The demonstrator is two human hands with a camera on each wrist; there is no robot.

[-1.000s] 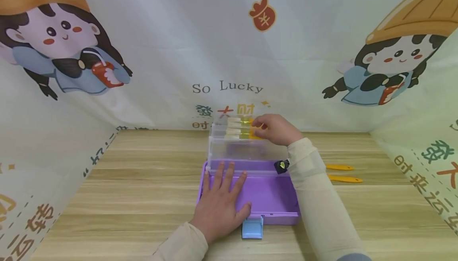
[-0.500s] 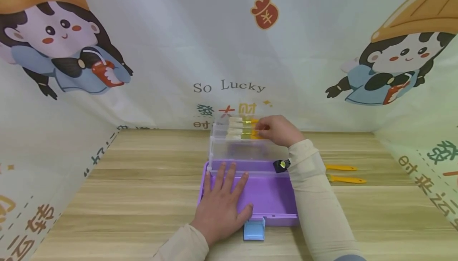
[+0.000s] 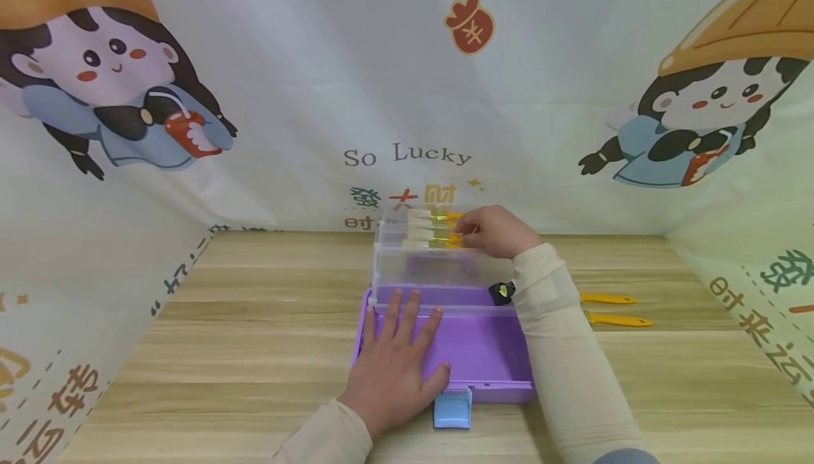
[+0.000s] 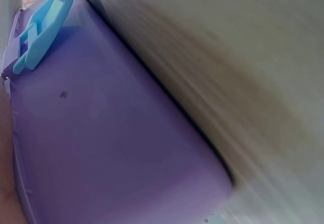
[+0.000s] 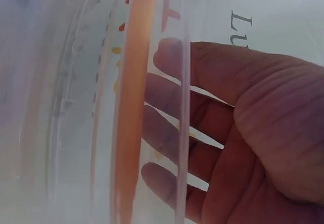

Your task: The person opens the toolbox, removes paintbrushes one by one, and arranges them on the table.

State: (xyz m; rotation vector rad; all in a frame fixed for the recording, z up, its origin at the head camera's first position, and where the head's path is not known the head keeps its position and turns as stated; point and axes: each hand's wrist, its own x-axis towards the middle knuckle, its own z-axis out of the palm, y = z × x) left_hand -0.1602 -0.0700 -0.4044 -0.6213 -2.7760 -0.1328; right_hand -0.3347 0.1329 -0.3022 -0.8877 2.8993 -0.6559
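A purple box [image 3: 480, 344] stands unlidded, with clear plastic trays [image 3: 439, 266] raised at its back. Several paintbrushes [image 3: 418, 224] with pale bristles and yellow handles lie in the upper trays, bristles to the left. My right hand [image 3: 499, 231] reaches in at the handle ends. In the right wrist view its thumb and spread fingers [image 5: 162, 130] show through clear plastic, fingertips beside an orange-looking handle [image 5: 132, 107]; no pinch is visible. My left hand [image 3: 394, 372] rests fingers spread over the box's left part. A blue latch [image 3: 452, 409] hangs at the box front.
Two yellow handles [image 3: 607, 299] lie on the wooden table [image 3: 254, 351] right of the box, partly behind my right sleeve [image 3: 572, 351]. A small black object [image 3: 502, 293] shows beside that sleeve. A printed cloth [image 3: 305, 97] closes off the back and sides.
My right hand has shifted slightly right along the brush handles, its fingers drawn closer together. The left hand stays spread on the box. The head view has shifted a little.
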